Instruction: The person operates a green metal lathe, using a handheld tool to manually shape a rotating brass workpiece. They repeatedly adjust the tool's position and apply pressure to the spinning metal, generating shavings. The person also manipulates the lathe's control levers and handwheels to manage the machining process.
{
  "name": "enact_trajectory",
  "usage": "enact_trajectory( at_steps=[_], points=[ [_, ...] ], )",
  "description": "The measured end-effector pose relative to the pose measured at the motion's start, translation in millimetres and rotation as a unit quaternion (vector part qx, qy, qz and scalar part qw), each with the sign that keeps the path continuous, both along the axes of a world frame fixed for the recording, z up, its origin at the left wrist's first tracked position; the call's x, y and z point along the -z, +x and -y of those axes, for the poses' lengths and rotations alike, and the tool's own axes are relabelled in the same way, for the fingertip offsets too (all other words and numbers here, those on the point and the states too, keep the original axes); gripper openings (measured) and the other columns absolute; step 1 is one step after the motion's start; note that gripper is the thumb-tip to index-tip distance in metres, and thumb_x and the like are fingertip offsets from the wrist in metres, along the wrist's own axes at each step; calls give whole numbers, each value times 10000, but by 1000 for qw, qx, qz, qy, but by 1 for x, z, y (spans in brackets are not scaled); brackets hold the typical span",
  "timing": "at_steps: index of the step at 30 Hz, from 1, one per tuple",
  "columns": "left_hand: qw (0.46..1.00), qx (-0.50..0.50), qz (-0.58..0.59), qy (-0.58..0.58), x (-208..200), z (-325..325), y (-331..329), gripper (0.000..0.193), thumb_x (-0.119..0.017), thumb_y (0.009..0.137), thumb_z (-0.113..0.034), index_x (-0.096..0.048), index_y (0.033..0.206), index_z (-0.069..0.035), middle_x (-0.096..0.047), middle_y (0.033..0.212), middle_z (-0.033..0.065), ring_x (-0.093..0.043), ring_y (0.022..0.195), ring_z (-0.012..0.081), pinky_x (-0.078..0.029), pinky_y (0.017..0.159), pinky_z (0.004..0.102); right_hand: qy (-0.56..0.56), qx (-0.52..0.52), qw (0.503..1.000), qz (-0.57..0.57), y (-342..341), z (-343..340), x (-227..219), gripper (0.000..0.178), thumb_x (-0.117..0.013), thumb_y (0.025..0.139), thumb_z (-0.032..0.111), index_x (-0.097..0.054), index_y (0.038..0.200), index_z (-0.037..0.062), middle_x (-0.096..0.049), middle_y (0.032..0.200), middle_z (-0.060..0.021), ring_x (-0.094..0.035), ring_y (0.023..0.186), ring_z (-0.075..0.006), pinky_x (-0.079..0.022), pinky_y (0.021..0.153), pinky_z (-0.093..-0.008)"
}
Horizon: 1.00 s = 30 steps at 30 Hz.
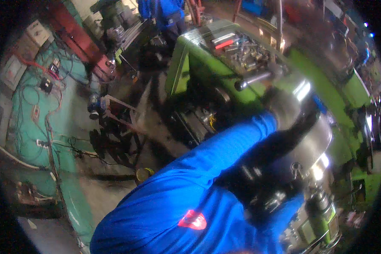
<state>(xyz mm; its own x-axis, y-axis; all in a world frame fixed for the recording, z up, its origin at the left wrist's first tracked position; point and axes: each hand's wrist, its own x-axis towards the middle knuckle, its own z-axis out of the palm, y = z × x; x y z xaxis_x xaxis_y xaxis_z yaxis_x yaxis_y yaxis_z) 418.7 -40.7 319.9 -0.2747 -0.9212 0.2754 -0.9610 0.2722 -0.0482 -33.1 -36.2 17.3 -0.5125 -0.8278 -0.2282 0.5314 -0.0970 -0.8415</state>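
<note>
Left hand blurred near the big metal drum; can't tell fingers' opening or hold. Right hand hidden, same. If drum spins, blue sleeve could snag.

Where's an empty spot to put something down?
The grey floor looks bare between the green wall and the blue left sleeve. It's crowded on the green machine, where metal tools are piled, and around the left hand, close to a metal bar.
</note>
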Motion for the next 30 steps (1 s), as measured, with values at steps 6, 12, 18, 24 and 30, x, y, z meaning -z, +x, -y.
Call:
enact_trajectory(
  at_steps=[6,12,18,24,30],
  points=[
    [999,-3,-16,-28,22,13,-1,191,-632,849,-237,-792,879,-137,-756,917,124,-734,907,306,-561,761,522,20,8,1000,-8,-9,-12,5,205,-605,959,280,-628,937,77,-608,732,-31,-581,622,-146,-463,613,-326],
    [986,79,-54,-138,23,23,-5,192,-637,818,-238,-780,766,-122,-755,835,161,-735,766,338,-583,677,493,1,50,999,7,-34,-55,24,196,-622,945,273,-617,892,84,-597,706,-27,-572,586,-136,-460,547,-298],
    [991,78,-12,-111,30,25,-5,247,-604,898,-259,-777,822,-100,-730,831,157,-717,821,347,-567,708,505,36,101,981,-159,22,-115,35,234,-631,954,306,-623,876,85,-598,687,-33,-560,537,-135,-455,477,-285],
    [985,103,-1,-137,31,23,-7,269,-594,940,-319,-740,877,-102,-691,913,137,-676,927,354,-533,805,521,105,91,972,-189,99,-166,-80,235,-665,980,316,-647,1004,83,-625,743,-64,-569,586,-164,-454,514,-303],
    [988,98,-14,-119,38,29,-3,295,-592,946,-354,-717,914,-89,-678,960,142,-655,969,374,-509,845,536,36,77,812,-578,82,-188,-31,266,-740,951,302,-624,847,86,-565,621,-18,-497,465,-135,-387,423,-267]
  ],
)
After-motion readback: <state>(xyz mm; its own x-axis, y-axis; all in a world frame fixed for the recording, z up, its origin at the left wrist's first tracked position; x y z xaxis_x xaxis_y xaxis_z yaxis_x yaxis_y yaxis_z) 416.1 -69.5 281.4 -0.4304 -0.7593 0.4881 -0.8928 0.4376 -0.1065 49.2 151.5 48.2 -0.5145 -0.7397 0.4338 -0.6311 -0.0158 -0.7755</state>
